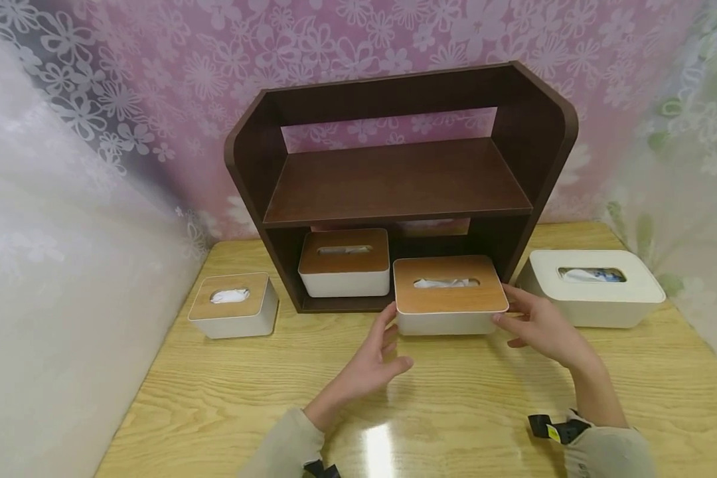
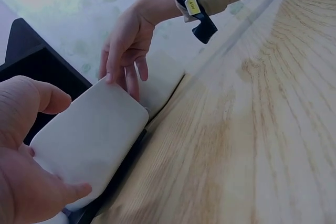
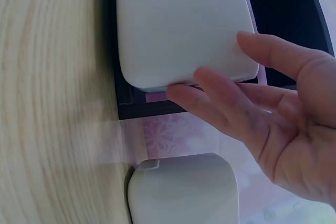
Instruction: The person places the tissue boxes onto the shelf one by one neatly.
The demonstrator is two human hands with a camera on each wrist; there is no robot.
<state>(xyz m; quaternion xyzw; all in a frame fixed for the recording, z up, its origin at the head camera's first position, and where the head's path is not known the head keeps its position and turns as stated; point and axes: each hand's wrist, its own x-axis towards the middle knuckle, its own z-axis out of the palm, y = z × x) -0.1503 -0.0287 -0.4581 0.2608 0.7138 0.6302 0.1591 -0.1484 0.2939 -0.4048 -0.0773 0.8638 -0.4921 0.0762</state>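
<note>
A white tissue box with a wood-toned lid and tissue in its slot sits partly inside the lower level of a dark brown shelf, its front jutting past the shelf edge. My left hand touches the left front corner with its fingertips, thumb held away from the box. At the right front corner, my right hand pinches the box, thumb on the front face and fingers along the end. The right wrist view shows that thumb on the box's white front. To its left on the same level stands a darker-lidded tissue box.
On the table, a small wood-lidded tissue box stands left of the shelf. A larger all-white tissue box stands close by its right side. Patterned walls rise behind and at both sides.
</note>
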